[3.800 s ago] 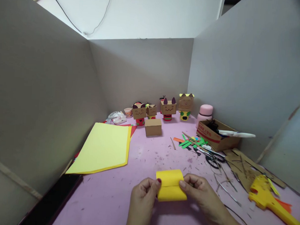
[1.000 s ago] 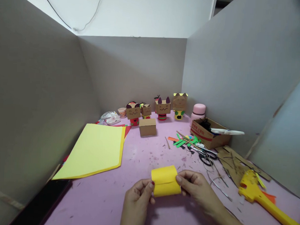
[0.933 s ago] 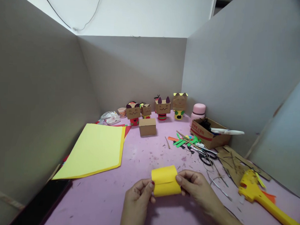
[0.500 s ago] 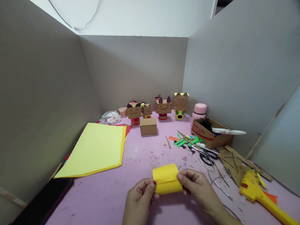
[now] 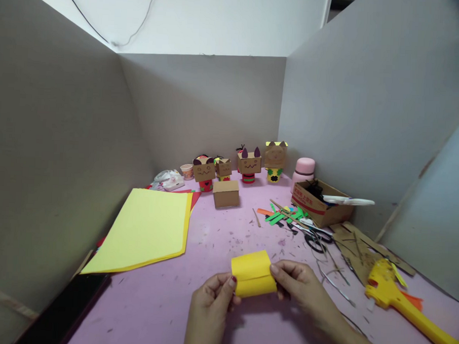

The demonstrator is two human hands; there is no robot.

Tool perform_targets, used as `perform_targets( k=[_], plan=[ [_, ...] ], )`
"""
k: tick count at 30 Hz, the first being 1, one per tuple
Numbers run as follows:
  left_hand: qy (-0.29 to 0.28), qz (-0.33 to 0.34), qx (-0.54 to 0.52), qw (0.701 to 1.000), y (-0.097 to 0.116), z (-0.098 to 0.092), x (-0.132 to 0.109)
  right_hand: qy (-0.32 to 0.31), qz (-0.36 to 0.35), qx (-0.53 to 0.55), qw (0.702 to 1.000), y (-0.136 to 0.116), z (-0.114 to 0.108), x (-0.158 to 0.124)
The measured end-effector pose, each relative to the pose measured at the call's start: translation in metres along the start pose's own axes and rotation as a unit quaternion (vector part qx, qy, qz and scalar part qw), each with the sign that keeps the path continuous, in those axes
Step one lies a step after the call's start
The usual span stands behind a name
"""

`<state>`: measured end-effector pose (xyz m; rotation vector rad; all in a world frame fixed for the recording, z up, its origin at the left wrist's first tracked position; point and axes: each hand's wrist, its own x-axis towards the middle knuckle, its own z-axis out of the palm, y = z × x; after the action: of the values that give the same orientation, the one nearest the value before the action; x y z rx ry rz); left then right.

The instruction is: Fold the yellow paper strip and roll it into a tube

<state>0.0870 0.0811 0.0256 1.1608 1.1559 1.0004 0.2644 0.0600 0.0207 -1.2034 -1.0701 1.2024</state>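
Between my hands, just above the purple tabletop [image 5: 162,311], is a yellow paper tube [image 5: 252,274] with an overlapping seam along its side. My left hand [image 5: 213,302] pinches its left end, thumb on top and fingers partly hidden beneath. At the other end, my right hand [image 5: 302,287] grips the edge between thumb and fingers. A small closed cardboard box [image 5: 226,195] sits farther back, and behind it stand several cardboard-headed animal figures [image 5: 249,165] on coloured paper bodies.
Yellow paper sheets [image 5: 139,234] lie left, above a dark flat object [image 5: 67,307]. To the right are paper scraps [image 5: 279,214], scissors [image 5: 318,239], a yellow glue gun [image 5: 391,290], cardboard pieces [image 5: 357,248], an open box [image 5: 323,206] and a pink bottle [image 5: 303,172]. Grey partitions surround the table.
Both hands keep their hold on the paper tube, which barely moves. The whole view has shifted very slightly, and the things on the table stay where they were.
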Motion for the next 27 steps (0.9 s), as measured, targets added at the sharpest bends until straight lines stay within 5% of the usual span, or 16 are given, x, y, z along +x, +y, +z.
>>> perform_targets(
  k=[13, 20, 27],
  plan=[
    [0.003, 0.047, 0.058, 0.997, 0.0, -0.002, -0.003, 0.014, -0.015, -0.008, 1.0, -0.003, 0.002, -0.002],
    [0.024, 0.129, 0.083, 0.988, 0.009, 0.002, -0.012, -0.003, -0.033, -0.021, 0.999, 0.001, -0.001, -0.002],
    [0.09, 0.233, 0.088, 0.964, 0.014, 0.004, -0.025, -0.035, 0.079, 0.147, 0.985, 0.005, 0.002, -0.001]
  ],
)
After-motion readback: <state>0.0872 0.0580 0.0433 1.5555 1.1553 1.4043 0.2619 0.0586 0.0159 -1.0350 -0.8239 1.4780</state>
